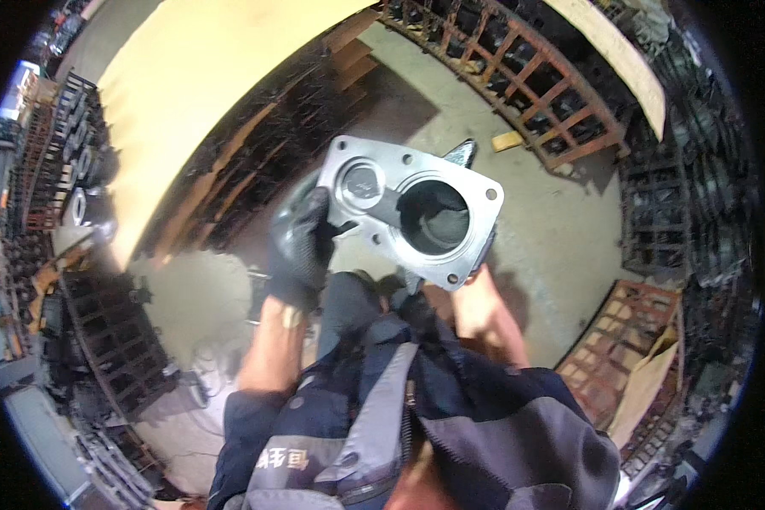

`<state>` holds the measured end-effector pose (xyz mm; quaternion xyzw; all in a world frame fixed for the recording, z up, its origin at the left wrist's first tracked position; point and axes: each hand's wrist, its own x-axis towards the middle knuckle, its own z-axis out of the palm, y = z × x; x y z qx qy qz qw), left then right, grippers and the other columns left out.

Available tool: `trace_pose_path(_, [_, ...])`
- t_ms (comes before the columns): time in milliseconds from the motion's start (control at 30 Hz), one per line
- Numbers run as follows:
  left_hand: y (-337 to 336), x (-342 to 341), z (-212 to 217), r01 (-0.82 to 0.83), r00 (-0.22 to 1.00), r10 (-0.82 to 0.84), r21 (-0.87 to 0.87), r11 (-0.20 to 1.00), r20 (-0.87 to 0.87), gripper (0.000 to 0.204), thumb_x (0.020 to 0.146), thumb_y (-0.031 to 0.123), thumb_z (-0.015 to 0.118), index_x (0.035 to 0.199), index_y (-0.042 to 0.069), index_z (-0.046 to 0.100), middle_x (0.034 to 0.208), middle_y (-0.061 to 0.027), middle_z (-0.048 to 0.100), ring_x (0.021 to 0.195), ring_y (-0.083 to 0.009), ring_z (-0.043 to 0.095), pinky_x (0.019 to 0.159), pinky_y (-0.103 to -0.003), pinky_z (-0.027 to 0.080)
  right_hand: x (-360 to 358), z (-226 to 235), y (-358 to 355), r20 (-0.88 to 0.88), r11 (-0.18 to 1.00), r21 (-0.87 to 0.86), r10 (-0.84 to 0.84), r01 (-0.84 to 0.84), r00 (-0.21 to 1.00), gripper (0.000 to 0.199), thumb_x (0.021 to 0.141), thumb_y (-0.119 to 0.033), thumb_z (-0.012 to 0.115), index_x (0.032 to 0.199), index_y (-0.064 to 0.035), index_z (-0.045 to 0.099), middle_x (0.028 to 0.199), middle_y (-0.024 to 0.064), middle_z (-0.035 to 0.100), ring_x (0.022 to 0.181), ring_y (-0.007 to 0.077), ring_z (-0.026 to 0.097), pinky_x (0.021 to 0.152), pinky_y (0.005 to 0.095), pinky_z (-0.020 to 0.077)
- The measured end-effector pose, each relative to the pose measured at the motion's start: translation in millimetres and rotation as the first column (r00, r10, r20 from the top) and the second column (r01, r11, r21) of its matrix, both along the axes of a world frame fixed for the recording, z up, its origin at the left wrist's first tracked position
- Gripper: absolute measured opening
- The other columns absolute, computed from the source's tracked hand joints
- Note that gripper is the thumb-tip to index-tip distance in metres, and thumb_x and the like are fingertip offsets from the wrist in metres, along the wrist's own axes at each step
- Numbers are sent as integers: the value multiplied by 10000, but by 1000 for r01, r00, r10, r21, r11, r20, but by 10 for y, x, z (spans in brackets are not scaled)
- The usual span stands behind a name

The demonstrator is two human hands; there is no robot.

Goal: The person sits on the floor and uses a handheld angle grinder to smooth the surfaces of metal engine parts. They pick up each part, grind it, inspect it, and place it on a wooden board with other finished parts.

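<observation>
A silvery metal housing (382,200) with a flat flange, bolt holes at its edges, a large round bore and a smaller round recess is held up in front of my body. My left hand (302,246), in a black glove, grips its left end, with the thumb at the flange edge. From below, my right hand (488,251) holds the right side; the housing covers most of it, and its fingers are hidden. Behind the far edge a dark shiny piece (461,155) sticks out; what it belongs to I cannot tell.
A large pale yellow board (187,68) lies at the far left, above dark layered stacks (246,161). Rusty metal crates stand at the far right (527,68) and near right (629,331). A dark rack (119,340) stands at the left. A small yellow block (508,140) lies on the floor.
</observation>
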<state>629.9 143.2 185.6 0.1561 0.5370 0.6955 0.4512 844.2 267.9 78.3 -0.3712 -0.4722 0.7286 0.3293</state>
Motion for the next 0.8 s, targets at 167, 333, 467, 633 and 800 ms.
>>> trace_pose_path(167, [81, -212, 426, -128, 989, 118, 115, 985, 92, 467, 979, 194, 587, 1346, -88, 526, 1236, -153, 641, 1100, -228, 637, 961, -325, 510, -349, 250, 235, 75, 996, 39, 75, -78, 994, 298, 853, -212, 642, 1092, -37, 673, 1028, 115, 698, 936, 246, 666, 821, 374, 545])
trace_pose_path(333, [-53, -821, 413, -176, 972, 174, 3, 984, -159, 430, 961, 177, 619, 1303, -80, 580, 1238, -165, 649, 1093, -226, 631, 975, -336, 503, -1145, 317, 274, 71, 976, 74, 201, -206, 977, 299, 841, -197, 664, 1091, -35, 680, 1023, 110, 703, 930, 238, 670, 816, 365, 549])
trace_pose_path(467, [56, -1262, 486, -260, 464, 296, 191, 947, -835, 428, 934, 206, 564, 1261, -69, 555, 1199, -234, 628, 1082, -352, 628, 960, -435, 490, -1790, 475, 309, 41, 942, 177, 283, -286, 958, 300, 832, -185, 682, 1090, -33, 685, 1020, 107, 707, 925, 232, 673, 812, 359, 553])
trace_pose_path(633, [110, -1523, 446, -187, 293, 179, 127, 974, -939, 466, 941, 273, 613, 1229, -88, 554, 1083, -260, 627, 995, -355, 648, 866, -469, 512, -2662, 727, 503, 29, 828, 417, 400, -374, 916, 303, 820, -170, 704, 1089, -30, 691, 1015, 102, 712, 918, 224, 676, 806, 350, 558])
trace_pose_path(800, [-74, -2223, -44, -559, 817, 566, 88, 825, -110, 260, 1002, 254, 619, 1022, 2, 682, 879, -38, 684, 766, -71, 618, 680, -249, 509, -3423, 1048, 360, 22, 909, 86, 408, -408, 913, 292, 901, -162, 619, 1119, 23, 677, 1014, 85, 711, 878, 146, 657, 769, 295, 550])
